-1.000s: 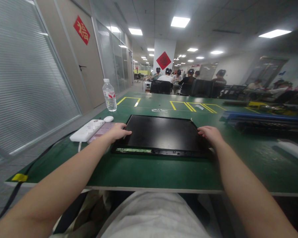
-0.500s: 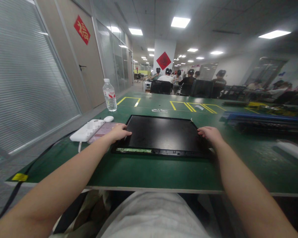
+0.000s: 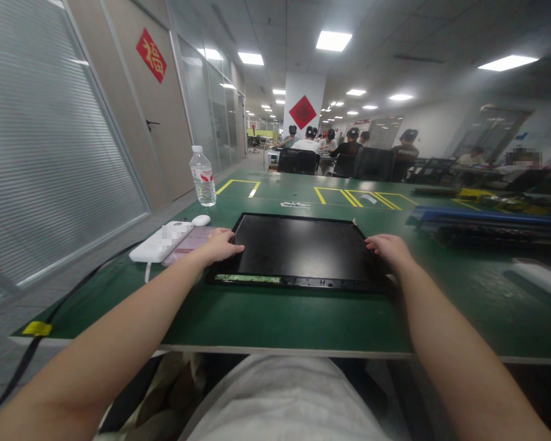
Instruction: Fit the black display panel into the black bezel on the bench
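A black LCD screen panel (image 3: 298, 248) lies face up on the green table, with a strip of green circuit board (image 3: 248, 278) along the left part of its near edge. My left hand (image 3: 220, 246) grips the panel's left side, thumb over the top and fingers around the edge. On the opposite side, my right hand (image 3: 389, 249) has its fingers closed at the panel's right edge. The undersides of both grips are hidden.
Left of the panel are a white power bank (image 3: 151, 248), a pinkish phone (image 3: 183, 248), a white oval case (image 3: 201, 220) and a water bottle (image 3: 203, 177). Dark and blue-edged panels (image 3: 477, 217) are stacked at right, near a white bar (image 3: 542, 278). People sit in the background.
Both hands and the panel stay in nearly the same place. A person seated far right in the background has shifted slightly.
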`<state>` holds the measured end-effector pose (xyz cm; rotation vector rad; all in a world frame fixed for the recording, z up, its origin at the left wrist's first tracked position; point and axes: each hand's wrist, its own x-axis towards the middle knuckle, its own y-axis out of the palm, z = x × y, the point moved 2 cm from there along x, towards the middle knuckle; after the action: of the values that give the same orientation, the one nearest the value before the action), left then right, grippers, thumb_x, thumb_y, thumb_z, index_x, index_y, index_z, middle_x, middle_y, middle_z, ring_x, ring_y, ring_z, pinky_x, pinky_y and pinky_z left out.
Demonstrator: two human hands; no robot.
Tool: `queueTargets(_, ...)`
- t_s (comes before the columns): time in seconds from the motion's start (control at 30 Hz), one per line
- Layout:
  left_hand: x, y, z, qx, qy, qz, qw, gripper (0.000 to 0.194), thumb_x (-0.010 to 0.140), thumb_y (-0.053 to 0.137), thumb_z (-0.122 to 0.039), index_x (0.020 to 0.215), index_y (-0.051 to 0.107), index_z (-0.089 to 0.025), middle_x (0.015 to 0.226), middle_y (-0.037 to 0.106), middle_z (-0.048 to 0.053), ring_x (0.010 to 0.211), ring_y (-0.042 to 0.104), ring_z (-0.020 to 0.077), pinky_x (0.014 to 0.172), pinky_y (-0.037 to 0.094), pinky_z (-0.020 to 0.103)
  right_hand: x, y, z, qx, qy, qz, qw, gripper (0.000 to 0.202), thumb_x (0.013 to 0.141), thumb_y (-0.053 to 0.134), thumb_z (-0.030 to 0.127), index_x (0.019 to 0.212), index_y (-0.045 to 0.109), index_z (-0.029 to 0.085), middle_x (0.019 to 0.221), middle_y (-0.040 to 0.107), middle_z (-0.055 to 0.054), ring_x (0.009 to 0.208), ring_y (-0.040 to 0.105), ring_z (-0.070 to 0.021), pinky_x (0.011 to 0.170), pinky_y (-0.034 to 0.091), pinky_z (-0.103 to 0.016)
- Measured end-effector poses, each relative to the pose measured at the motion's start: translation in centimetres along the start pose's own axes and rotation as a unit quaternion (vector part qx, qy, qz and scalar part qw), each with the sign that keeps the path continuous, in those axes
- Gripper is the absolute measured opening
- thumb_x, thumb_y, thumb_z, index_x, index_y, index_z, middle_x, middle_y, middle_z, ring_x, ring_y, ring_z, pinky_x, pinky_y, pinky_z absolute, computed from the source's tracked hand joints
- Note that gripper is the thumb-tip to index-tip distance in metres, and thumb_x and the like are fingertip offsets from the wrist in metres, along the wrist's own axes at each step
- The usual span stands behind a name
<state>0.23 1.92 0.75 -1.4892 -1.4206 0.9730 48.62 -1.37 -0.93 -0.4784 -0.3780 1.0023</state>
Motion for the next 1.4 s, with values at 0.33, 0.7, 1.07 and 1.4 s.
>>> queueTargets(0.33, -1.1, -0.9, -0.7, 0.082, 0.182, -0.009, 0.98, 0.076, 0.082, 0.06, -0.061, 0.143, 0.058, -0.016, 0.151, 0.051, 0.018, 0.138, 0.048, 0.037, 0.115, 0.038, 0.046, -0.7, -0.2, 1.0, -0.147, -0.055, -0.019, 0.987, 0.021, 0.076, 0.064, 0.036, 0.081, 0.08, 0.023, 0.088, 0.079, -0.007, 0.082, 0.069, -0.0238, 0.078, 0.051, -0.034)
queueTargets(0.7, -2.6, -2.3, -0.9, 0.034, 0.33, 0.134, 0.934, 0.069, 0.08, 0.07, -0.06, 0.139, 0.063, -0.026, 0.154, 0.053, 0.01, 0.14, 0.051, 0.0297, 0.115, 0.04, 0.038, -2.4, 0.8, 2.4, -0.18, -0.121, 0.076, 0.973, 0.03, 0.083, 0.065, 0.031, 0.108, 0.081, 0.024, 0.116, 0.077, -0.005, 0.111, 0.069, -0.0259, 0.101, 0.049, -0.034)
queueTargets(1.07, -3.2, -3.6, -1.5, 0.003, 0.308, 0.133, 0.942, 0.054, 0.07, 0.081, -0.041, 0.123, 0.072, -0.031, 0.152, 0.056, 0.004, 0.137, 0.054, 0.0277, 0.115, 0.039, 0.036, -2.5, 0.8, 2.6, -0.176, -0.109, 0.091, 0.974, 0.022, 0.083, 0.067, 0.027, 0.098, 0.083, 0.024, 0.108, 0.079, -0.004, 0.106, 0.071, -0.0241, 0.097, 0.05, -0.03)
queueTargets(1.4, -3.5, -3.6, -2.1, 0.025, 0.327, 0.115, 0.938, 0.042, 0.071, 0.079, -0.038, 0.111, 0.075, -0.027, 0.143, 0.063, 0.004, 0.128, 0.06, 0.0259, 0.112, 0.04, 0.033, -2.2, 0.8, 2.4, -0.186, -0.114, 0.1, 0.971, 0.021, 0.085, 0.066, 0.025, 0.098, 0.083, 0.024, 0.109, 0.079, -0.003, 0.105, 0.07, -0.0231, 0.096, 0.049, -0.03)
